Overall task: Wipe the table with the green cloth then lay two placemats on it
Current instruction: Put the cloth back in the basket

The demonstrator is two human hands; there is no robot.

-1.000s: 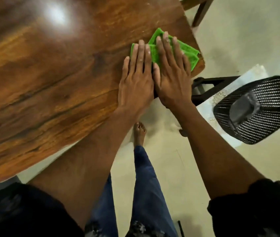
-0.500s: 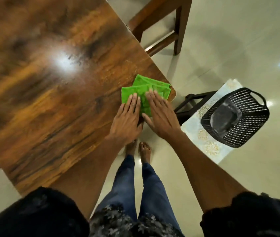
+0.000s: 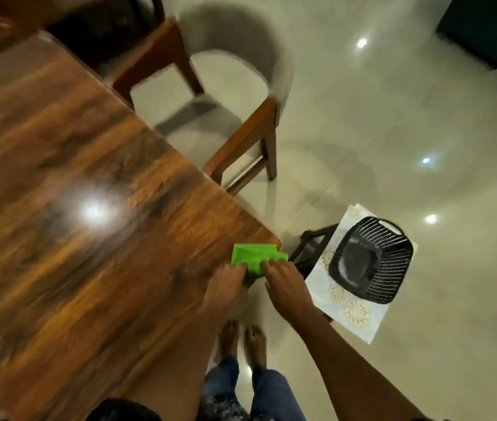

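While the green cloth (image 3: pixel 255 259) lies folded at the near right corner of the table (image 3: pixel 68 214), one edge of it hanging just past the table's rim, I have both hands on it. My left hand (image 3: pixel 225 288) rests on its left part, and my right hand (image 3: pixel 283 284) covers its right part from the floor side. The picture is smeared with motion, so I cannot tell whether my fingers (image 3: pixel 267 265) lie flat on the cloth or curl round it, on either hand.

Wood grain runs along the brown tabletop, and a bright lamp reflection sits near its middle. Below the table edge my two bare feet (image 3: pixel 241 338) stand on the pale tiled floor (image 3: pixel 393 132), with blue trouser legs above them.

Just to the right of the cloth's corner, a dark stool (image 3: pixel 308 247) stands on the floor. On it lies a pale placemat (image 3: pixel 353 311) with gold round motifs, and a black slatted plastic basket (image 3: pixel 371 262) sits on top of the placemat. Something dark and flat lies in the bottom of the basket; I cannot tell what it is.

Farther off, a wooden chair (image 3: pixel 241 138) with a rounded pale back stands at the table's right side.
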